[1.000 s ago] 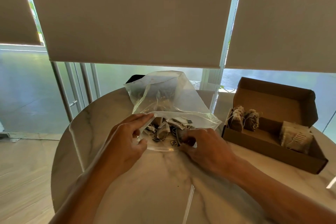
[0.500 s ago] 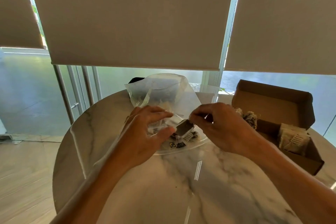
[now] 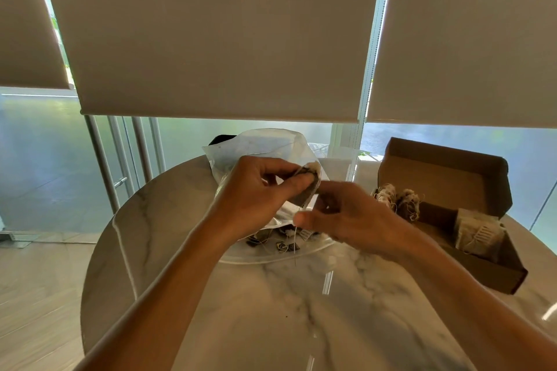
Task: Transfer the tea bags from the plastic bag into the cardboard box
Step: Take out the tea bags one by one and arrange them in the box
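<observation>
A clear plastic bag (image 3: 259,146) lies on the round marble table (image 3: 168,220), its mouth facing me. Several tea bags and tags (image 3: 283,245) remain inside near the opening. My left hand (image 3: 256,193) is raised above the bag and pinches a brown tea bag (image 3: 309,190). My right hand (image 3: 352,217) is just right of it, its thumb and fingers closed on that tea bag's thin white string (image 3: 297,235), which hangs down. The open cardboard box (image 3: 446,172) stands at the right with several tea bags (image 3: 398,202) stacked inside.
A second pile of tea bags (image 3: 479,233) fills the box's right end. The box lid stands upright behind it. Roller blinds (image 3: 217,33) and glass panes are beyond the table's far edge. A dark object (image 3: 221,139) peeks out behind the plastic bag.
Both hands have lifted out of the bag's mouth. The tea bag my right hand drew out is now pinched by my left hand, and my right hand has shifted down to its string.
</observation>
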